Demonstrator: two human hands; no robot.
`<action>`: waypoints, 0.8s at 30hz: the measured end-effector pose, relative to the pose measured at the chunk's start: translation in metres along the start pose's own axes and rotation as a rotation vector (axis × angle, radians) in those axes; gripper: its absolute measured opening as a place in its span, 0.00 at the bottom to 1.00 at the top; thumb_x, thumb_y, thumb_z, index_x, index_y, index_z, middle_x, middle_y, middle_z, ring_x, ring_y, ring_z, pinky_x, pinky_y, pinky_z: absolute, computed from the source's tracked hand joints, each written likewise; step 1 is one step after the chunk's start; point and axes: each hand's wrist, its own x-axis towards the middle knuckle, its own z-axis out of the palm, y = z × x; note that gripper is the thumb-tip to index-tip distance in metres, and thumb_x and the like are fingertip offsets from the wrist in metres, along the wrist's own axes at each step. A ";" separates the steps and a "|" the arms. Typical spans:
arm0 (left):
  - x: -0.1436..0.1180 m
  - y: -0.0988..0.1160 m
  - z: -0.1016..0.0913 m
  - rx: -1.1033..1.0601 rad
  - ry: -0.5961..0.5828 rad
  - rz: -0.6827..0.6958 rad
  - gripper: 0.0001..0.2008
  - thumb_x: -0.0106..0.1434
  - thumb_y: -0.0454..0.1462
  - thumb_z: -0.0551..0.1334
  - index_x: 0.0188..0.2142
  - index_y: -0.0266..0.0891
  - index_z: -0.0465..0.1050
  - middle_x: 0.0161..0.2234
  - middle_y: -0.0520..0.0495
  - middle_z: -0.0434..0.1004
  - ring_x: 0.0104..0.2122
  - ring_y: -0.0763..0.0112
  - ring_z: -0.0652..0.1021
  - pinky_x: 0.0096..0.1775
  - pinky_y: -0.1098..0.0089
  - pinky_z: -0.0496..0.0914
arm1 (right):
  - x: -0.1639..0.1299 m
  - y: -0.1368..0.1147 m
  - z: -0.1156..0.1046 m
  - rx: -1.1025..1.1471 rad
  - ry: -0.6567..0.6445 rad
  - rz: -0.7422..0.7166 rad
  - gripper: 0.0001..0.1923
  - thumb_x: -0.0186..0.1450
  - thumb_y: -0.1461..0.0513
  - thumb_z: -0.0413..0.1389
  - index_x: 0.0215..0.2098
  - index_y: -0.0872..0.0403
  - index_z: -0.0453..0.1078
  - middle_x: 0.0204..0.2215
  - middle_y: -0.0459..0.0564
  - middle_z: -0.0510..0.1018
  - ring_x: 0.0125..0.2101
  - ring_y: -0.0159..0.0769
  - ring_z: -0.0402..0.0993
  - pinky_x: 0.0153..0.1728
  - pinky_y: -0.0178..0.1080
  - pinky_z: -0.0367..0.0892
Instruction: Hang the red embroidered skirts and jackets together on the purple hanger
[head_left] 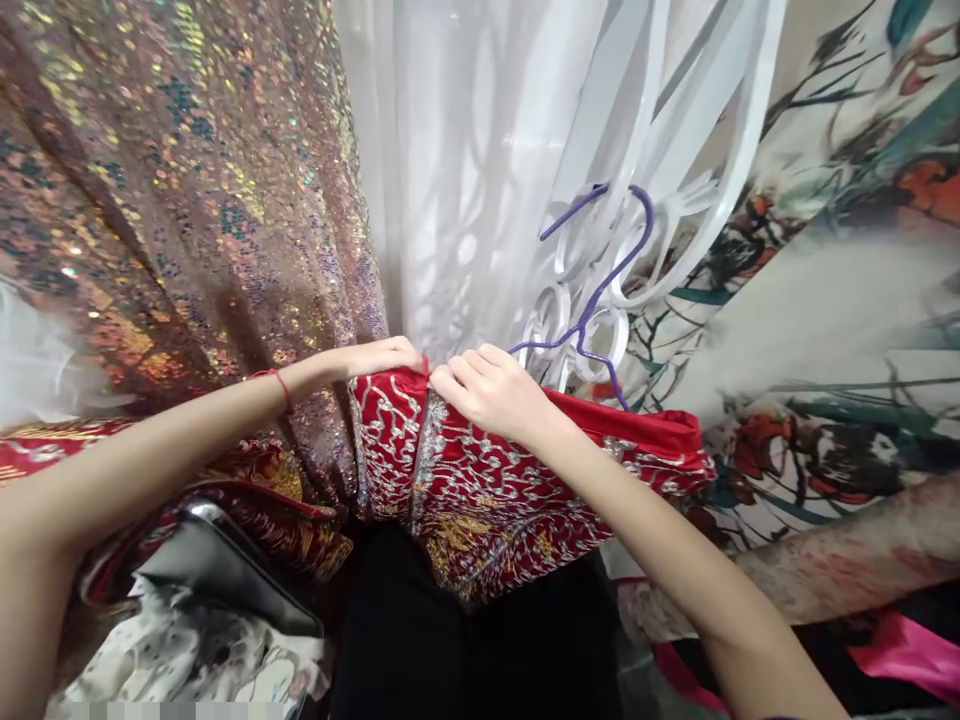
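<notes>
A red garment (480,480) with silver and gold embroidery stretches across in front of my dark-clothed lap. My left hand (386,355), with a red string round its wrist, pinches the garment's top edge. Close beside it, my right hand (491,385) is closed on the same edge, its fingers curled over the fabric. A small bit of red cord or cloth shows between the two hands. Just behind the garment hangs a purple hanger (592,315), its lower part hidden by the red cloth.
A sequined curtain-like cloth (255,180) hangs at the left, with white sheer fabric (465,150) beside it. White looped decorative metalwork (739,170) stands behind the hanger. Floral cloth (810,420) covers the right side. At lower left lie a dark, shiny-edged object (240,570) and patterned white cloth (187,640).
</notes>
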 end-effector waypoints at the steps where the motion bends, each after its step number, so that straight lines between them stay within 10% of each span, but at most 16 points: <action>1: -0.001 -0.003 0.004 -0.033 0.030 -0.001 0.17 0.55 0.46 0.60 0.18 0.38 0.68 0.19 0.53 0.68 0.22 0.76 0.66 0.24 0.76 0.62 | 0.000 0.000 -0.001 0.013 -0.006 0.002 0.11 0.73 0.69 0.49 0.33 0.54 0.66 0.21 0.42 0.67 0.25 0.32 0.58 0.32 0.39 0.51; 6: -0.013 0.000 0.008 -0.220 -0.084 -0.001 0.17 0.55 0.49 0.65 0.22 0.37 0.72 0.19 0.53 0.67 0.20 0.77 0.65 0.22 0.75 0.61 | -0.002 -0.012 0.002 0.011 0.023 0.078 0.11 0.71 0.70 0.50 0.33 0.53 0.69 0.25 0.45 0.71 0.30 0.34 0.61 0.35 0.39 0.54; 12: -0.018 0.012 0.011 -0.223 -0.058 -0.089 0.17 0.55 0.49 0.71 0.24 0.39 0.75 0.18 0.52 0.69 0.17 0.77 0.67 0.21 0.73 0.62 | -0.005 -0.044 0.000 -0.009 0.220 0.566 0.02 0.67 0.62 0.58 0.37 0.49 0.74 0.50 0.56 0.76 0.53 0.50 0.63 0.48 0.49 0.56; 18: -0.017 0.017 0.018 -0.275 -0.037 -0.129 0.16 0.55 0.49 0.70 0.23 0.40 0.78 0.17 0.50 0.70 0.16 0.75 0.67 0.21 0.70 0.64 | -0.029 -0.145 -0.010 0.416 0.582 0.862 0.07 0.63 0.67 0.56 0.37 0.49 0.68 0.25 0.47 0.73 0.28 0.37 0.68 0.32 0.42 0.63; 24: -0.016 0.015 0.019 -0.234 0.005 -0.106 0.17 0.53 0.51 0.71 0.24 0.39 0.81 0.17 0.48 0.71 0.19 0.72 0.70 0.25 0.67 0.66 | -0.056 -0.265 0.025 1.010 0.017 1.745 0.11 0.69 0.54 0.53 0.36 0.54 0.69 0.22 0.45 0.74 0.18 0.30 0.68 0.19 0.34 0.62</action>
